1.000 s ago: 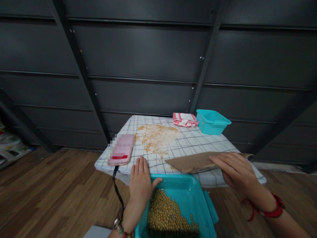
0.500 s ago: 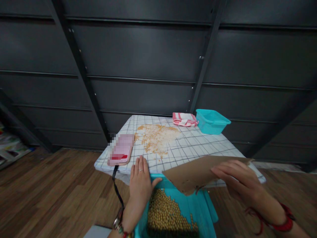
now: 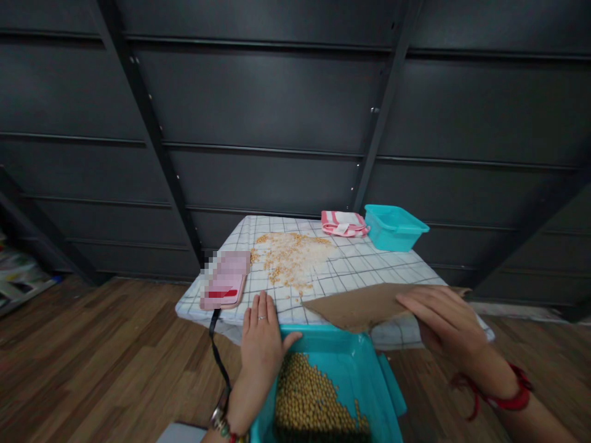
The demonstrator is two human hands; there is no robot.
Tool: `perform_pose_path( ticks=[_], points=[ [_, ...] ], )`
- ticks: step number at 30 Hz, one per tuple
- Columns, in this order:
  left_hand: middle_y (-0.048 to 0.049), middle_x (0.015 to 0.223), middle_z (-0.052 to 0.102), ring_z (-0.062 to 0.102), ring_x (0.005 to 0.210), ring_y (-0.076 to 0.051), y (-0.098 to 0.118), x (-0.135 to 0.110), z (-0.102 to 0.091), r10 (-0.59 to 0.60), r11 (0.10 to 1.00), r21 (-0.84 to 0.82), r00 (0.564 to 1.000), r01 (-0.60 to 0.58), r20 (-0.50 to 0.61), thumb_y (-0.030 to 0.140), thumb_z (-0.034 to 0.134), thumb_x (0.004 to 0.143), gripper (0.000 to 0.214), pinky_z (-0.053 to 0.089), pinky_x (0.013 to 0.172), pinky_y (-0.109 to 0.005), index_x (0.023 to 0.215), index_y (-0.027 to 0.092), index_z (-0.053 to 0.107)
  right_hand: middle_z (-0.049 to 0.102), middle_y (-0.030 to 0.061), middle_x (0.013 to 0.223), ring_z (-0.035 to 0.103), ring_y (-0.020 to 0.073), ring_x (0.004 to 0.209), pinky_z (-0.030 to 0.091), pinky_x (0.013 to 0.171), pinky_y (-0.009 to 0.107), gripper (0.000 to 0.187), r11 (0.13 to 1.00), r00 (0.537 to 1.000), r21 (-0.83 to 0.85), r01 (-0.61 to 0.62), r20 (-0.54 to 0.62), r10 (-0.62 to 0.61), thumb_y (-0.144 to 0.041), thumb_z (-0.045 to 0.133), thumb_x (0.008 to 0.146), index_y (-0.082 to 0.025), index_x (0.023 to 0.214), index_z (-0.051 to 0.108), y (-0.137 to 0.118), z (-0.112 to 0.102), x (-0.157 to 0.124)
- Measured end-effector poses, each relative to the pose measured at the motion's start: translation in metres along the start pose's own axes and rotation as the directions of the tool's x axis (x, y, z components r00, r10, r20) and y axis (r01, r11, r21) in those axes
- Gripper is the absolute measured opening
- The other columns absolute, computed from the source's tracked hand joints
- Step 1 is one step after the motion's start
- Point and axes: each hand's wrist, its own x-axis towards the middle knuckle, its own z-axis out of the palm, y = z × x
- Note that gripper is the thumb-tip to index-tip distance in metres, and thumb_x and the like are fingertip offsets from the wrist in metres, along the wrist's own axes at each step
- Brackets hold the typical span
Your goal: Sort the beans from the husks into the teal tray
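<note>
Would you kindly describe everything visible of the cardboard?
The cardboard is a thin brown piece with a pointed left end and an uneven near edge. The right hand grips its right part. It looks tilted and overlaps the near edge of the cloth and the far rim of the tub; whether it touches either is unclear.
</note>
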Motion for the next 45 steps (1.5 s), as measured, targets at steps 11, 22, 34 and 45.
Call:
perform_pose_path(
  ticks=[11,22,34,45],
  points=[
    [-0.0254,0.133,0.042,0.039,0.123,-0.034,0.002,-0.006,-0.016,-0.009,1.0,0.014,1.0,0.009,0.025,0.062,0.041,0.073,0.08,0.036,0.097,-0.049,0.126,0.003,0.041,0.064,0.0068,0.079,0.057,0.0169,0.072,0.044,0.062,0.031,0.044,0.992,0.997,-0.108,0.072,-0.004,-0.073,0.002,0.035,0.072,-0.014,0.109,0.051,0.012,0.034,0.018],
    [-0.0253,0.131,0.044,0.04,0.121,-0.035,0.003,-0.004,-0.014,-0.021,1.0,0.019,1.0,0.021,0.017,0.065,0.037,0.073,0.081,0.036,0.097,-0.048,0.124,0.001,0.043,0.063,0.0062,0.078,0.056,0.0168,0.073,0.044,0.064,0.031,0.045,0.997,0.999,-0.064,0.047,-0.022,-0.049,0.002,0.036,0.072,-0.015,0.11,0.052,0.011,0.029,0.014],
    [-0.0239,0.13,0.046,0.041,0.121,-0.034,0.003,-0.003,-0.018,-0.005,0.999,0.043,1.0,0.004,0.021,0.067,0.042,0.069,0.085,0.038,0.096,-0.047,0.123,0.002,0.044,0.063,0.0069,0.083,0.055,0.0177,0.075,0.043,0.066,0.032,0.05,0.997,0.998,-0.055,0.053,0.033,-0.051,0.004,0.036,0.067,-0.015,0.11,0.052,0.009,0.029,0.009],
    [-0.0255,0.131,0.043,0.041,0.121,-0.035,0.006,0.002,-0.019,-0.015,0.996,0.083,0.997,0.009,0.08,0.067,0.044,0.068,0.09,0.039,0.095,-0.047,0.123,-0.003,0.042,0.063,0.0055,0.08,0.056,0.0159,0.075,0.044,0.065,0.03,0.045,0.996,0.997,-0.047,0.07,0.028,-0.069,0.006,0.034,0.069,-0.016,0.103,0.054,0.006,0.022,0.006]
  ],
)
